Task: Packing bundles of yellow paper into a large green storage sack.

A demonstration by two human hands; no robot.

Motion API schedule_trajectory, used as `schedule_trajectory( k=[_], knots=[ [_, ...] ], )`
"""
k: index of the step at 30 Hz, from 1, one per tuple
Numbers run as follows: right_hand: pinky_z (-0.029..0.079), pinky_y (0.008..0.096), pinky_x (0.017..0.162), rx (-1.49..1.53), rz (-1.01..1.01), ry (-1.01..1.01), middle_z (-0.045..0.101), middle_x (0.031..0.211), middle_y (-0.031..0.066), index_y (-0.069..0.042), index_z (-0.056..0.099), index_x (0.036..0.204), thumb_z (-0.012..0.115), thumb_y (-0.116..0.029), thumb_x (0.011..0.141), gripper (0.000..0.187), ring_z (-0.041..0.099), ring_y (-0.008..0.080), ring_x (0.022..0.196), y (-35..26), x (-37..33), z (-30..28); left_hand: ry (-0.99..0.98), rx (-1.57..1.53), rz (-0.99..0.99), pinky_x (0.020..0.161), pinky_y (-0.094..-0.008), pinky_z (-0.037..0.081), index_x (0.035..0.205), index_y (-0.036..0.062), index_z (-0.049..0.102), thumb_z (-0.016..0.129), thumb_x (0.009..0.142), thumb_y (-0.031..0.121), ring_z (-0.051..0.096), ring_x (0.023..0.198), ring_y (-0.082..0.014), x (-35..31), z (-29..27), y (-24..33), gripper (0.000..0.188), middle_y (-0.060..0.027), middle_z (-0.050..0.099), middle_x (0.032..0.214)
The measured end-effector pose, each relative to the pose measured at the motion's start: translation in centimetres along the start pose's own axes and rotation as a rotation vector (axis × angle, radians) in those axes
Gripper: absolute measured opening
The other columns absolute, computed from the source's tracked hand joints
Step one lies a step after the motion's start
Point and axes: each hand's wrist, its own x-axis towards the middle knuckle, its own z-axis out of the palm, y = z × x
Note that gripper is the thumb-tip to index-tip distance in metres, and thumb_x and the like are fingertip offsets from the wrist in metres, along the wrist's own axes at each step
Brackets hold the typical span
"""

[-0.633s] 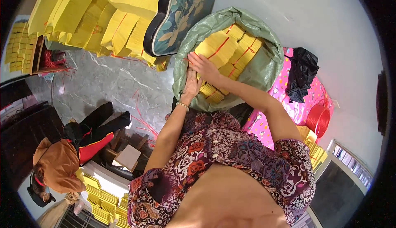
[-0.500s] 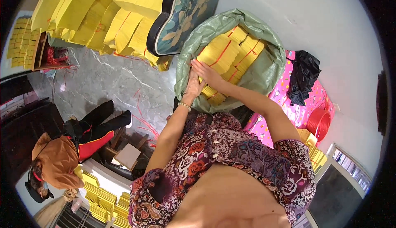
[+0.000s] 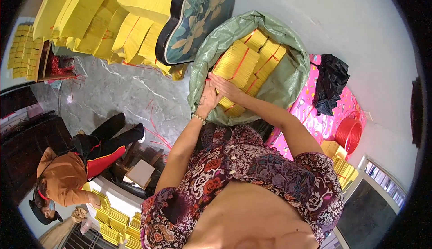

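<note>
A green woven sack (image 3: 288,95) with a rolled rim stands in front of me. Inside it lie several bundles of yellow paper, each tied with red string. My right hand (image 3: 226,89) lies on the near left end of the left bundle (image 3: 238,57), its fingers stretched out. Next to it, my left hand (image 3: 208,98) reaches inside the sack's left wall, with a beaded bracelet at the wrist. Its fingers look extended, and their tips meet those of my right hand beside the bundle. Neither hand is wrapped round a bundle.
Large yellow paper stacks (image 3: 90,19) and a dark-rimmed, leaf-patterned board (image 3: 198,19) stand left of the sack. On the right are a pink cloth (image 3: 303,109), a black plastic bag (image 3: 332,84) and a red string roll (image 3: 348,134). A co-worker (image 3: 65,177) is at lower left.
My hands have shifted slightly toward me along the sack's left side. The left bundle sits tilted differently. At lower left, the co-worker's hand has come out over the yellow stacks.
</note>
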Motion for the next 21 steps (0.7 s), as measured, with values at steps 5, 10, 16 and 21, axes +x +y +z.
schedule_trajectory(
  k=[5,10,16,21],
  knots=[
    [0.008,0.0357,0.114,0.029,-0.017,-0.029,0.026,0.148,0.0130,0.006,0.039,0.131,0.041,-0.019,0.085,0.053,0.017,0.0241,0.140,0.0,-0.3,-0.7,0.147,0.044,0.063,0.102,-0.0442,0.033,0.127,-0.0121,0.037,0.066,0.076,0.032,0.042,0.117,-0.0401,-0.8,0.5,-0.2,0.074,-0.0272,0.044,0.123],
    [0.010,0.0354,0.114,0.101,0.012,-0.022,0.029,0.146,0.0129,0.004,0.039,0.132,0.040,-0.018,0.085,0.052,0.019,0.0239,0.139,0.5,0.4,-0.3,0.125,-0.089,0.072,0.102,-0.0457,0.031,0.130,-0.0130,0.031,0.069,0.074,0.023,0.040,0.116,-0.0423,-0.5,0.3,-0.5,0.076,-0.0301,0.041,0.123],
    [0.018,0.0363,0.112,0.199,0.025,0.041,0.034,0.142,0.0135,0.003,0.041,0.130,0.043,-0.017,0.083,0.051,0.023,0.0246,0.137,0.4,0.9,-0.1,0.030,0.094,0.116,0.106,-0.0472,0.026,0.130,-0.0125,0.034,0.067,0.075,0.030,0.038,0.120,-0.0423,0.5,-0.5,-1.0,0.077,-0.0310,0.040,0.128],
    [0.027,0.0379,0.108,0.237,-0.013,0.108,0.042,0.132,0.0142,0.003,0.045,0.124,0.046,-0.016,0.080,0.048,0.031,0.0275,0.132,0.3,0.7,0.6,-0.208,0.174,0.100,0.110,-0.0435,0.021,0.123,-0.0142,0.042,0.062,0.076,0.040,0.033,0.126,-0.0414,1.4,-2.0,-0.3,0.075,-0.0310,0.033,0.136]
  ],
)
